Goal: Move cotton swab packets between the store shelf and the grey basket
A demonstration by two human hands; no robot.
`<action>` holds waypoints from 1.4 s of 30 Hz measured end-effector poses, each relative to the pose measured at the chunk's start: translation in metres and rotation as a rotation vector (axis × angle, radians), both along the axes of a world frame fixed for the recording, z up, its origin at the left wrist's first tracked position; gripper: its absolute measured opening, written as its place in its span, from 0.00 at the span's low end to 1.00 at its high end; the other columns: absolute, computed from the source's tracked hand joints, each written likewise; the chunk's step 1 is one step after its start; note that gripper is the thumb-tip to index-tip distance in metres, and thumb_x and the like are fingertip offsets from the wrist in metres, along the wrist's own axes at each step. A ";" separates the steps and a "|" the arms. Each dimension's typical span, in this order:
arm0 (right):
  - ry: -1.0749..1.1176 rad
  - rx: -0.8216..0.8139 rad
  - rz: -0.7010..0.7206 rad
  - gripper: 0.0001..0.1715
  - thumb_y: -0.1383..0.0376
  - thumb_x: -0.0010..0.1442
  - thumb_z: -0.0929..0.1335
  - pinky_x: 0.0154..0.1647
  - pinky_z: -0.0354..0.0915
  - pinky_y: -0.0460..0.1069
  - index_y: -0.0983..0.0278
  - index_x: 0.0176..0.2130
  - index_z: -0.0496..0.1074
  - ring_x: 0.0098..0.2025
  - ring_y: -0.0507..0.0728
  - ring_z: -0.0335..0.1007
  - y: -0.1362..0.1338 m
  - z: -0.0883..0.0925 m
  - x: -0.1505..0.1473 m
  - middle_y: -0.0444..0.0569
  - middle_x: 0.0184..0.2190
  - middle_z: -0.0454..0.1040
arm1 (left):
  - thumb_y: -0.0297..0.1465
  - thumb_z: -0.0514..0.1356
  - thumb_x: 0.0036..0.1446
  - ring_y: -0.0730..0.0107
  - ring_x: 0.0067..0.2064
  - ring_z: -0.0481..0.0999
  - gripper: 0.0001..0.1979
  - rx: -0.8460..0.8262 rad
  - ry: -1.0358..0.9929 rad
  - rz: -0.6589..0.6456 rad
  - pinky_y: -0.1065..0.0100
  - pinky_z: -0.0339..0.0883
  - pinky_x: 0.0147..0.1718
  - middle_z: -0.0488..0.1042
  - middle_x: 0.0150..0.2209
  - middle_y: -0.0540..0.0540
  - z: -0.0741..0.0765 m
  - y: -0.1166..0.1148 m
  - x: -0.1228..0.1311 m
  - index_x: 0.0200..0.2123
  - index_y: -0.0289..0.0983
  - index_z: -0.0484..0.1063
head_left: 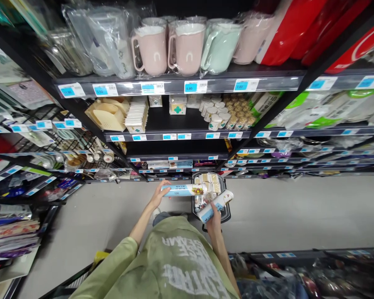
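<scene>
My left hand (161,193) is closed round the left end of a long blue-and-white packaged roll (182,190) marked 100, with a food picture on its right end. In my right hand (214,219) is a similar blue-and-white packaged roll (221,201), tilted up to the right over a black shopping basket (227,212). Several small white and cream packs (207,182) lie inside the basket, partly covered by the two rolls. Both rolls are held in front of my body, above the floor.
Ahead stand tall shelves with wrapped mugs (151,50), toothpick tubs (237,118) and blue-and-white packages (180,164) low down. Kitchen tools hang at left (93,153). Behind me at right is another rack of wrapped goods (330,274). Grey floor (283,207) stretches right.
</scene>
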State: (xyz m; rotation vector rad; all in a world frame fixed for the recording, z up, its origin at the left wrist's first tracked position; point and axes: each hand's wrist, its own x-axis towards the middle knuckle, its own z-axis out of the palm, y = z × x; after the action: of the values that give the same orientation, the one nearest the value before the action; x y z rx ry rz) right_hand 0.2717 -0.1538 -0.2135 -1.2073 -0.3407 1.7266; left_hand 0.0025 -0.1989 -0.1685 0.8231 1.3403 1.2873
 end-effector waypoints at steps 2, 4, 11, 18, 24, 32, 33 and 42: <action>0.001 0.052 0.014 0.27 0.54 0.48 0.79 0.33 0.71 0.49 0.63 0.44 0.74 0.29 0.55 0.73 -0.001 0.008 -0.003 0.44 0.32 0.79 | 0.49 0.61 0.58 0.69 0.24 0.76 0.24 -0.018 -0.012 -0.015 0.65 0.68 0.33 0.74 0.33 0.52 0.000 0.000 0.002 0.47 0.38 0.64; -0.002 0.088 0.023 0.28 0.54 0.49 0.79 0.31 0.70 0.49 0.64 0.46 0.74 0.27 0.55 0.72 -0.001 0.015 -0.005 0.43 0.30 0.78 | 0.51 0.60 0.58 0.68 0.23 0.75 0.24 -0.037 -0.015 -0.033 0.67 0.66 0.30 0.74 0.29 0.52 0.001 0.000 0.004 0.47 0.38 0.64; 0.012 0.109 0.057 0.38 0.52 0.46 0.79 0.31 0.70 0.50 0.62 0.52 0.70 0.27 0.55 0.72 -0.003 0.028 -0.009 0.42 0.29 0.77 | 0.51 0.57 0.61 0.69 0.18 0.72 0.23 -0.038 -0.030 -0.080 0.70 0.62 0.23 0.73 0.21 0.52 0.003 -0.001 0.009 0.46 0.36 0.65; -0.017 0.150 0.072 0.37 0.51 0.49 0.78 0.35 0.69 0.50 0.62 0.52 0.66 0.29 0.55 0.73 -0.006 0.026 -0.014 0.41 0.28 0.77 | 0.52 0.58 0.60 0.72 0.20 0.71 0.24 -0.052 0.038 -0.072 0.70 0.65 0.24 0.72 0.26 0.52 0.012 -0.001 0.007 0.45 0.36 0.66; 0.011 0.093 0.031 0.35 0.53 0.46 0.79 0.36 0.72 0.50 0.61 0.49 0.68 0.30 0.54 0.73 -0.003 0.023 -0.012 0.41 0.31 0.77 | 0.49 0.60 0.60 0.73 0.27 0.73 0.23 -0.026 0.086 -0.119 0.69 0.69 0.28 0.70 0.36 0.50 0.015 -0.003 0.008 0.49 0.38 0.65; 0.011 0.064 -0.019 0.33 0.54 0.48 0.79 0.36 0.74 0.51 0.60 0.51 0.71 0.31 0.55 0.74 -0.002 0.015 -0.007 0.43 0.34 0.78 | 0.46 0.69 0.50 0.71 0.36 0.66 0.28 0.072 0.115 -0.029 0.72 0.62 0.33 0.66 0.37 0.50 0.005 0.000 0.009 0.49 0.38 0.66; 0.015 0.060 -0.027 0.34 0.54 0.47 0.79 0.36 0.75 0.51 0.60 0.51 0.71 0.31 0.55 0.74 -0.002 0.015 -0.007 0.43 0.35 0.78 | 0.46 0.69 0.49 0.71 0.36 0.66 0.28 0.073 0.121 -0.027 0.72 0.62 0.33 0.66 0.38 0.50 0.005 0.000 0.008 0.48 0.38 0.66; 0.010 0.006 -0.050 0.37 0.56 0.43 0.80 0.32 0.76 0.49 0.61 0.51 0.73 0.29 0.54 0.74 0.003 0.017 -0.010 0.44 0.37 0.80 | 0.47 0.73 0.44 0.69 0.37 0.66 0.30 0.057 0.099 -0.050 0.69 0.60 0.37 0.68 0.37 0.49 0.009 0.000 0.006 0.45 0.37 0.69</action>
State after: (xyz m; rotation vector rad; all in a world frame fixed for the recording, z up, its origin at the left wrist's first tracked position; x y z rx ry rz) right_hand 0.2616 -0.1512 -0.1970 -1.1934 -0.3065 1.6866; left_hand 0.0086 -0.1988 -0.1590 0.9656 1.3574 1.2643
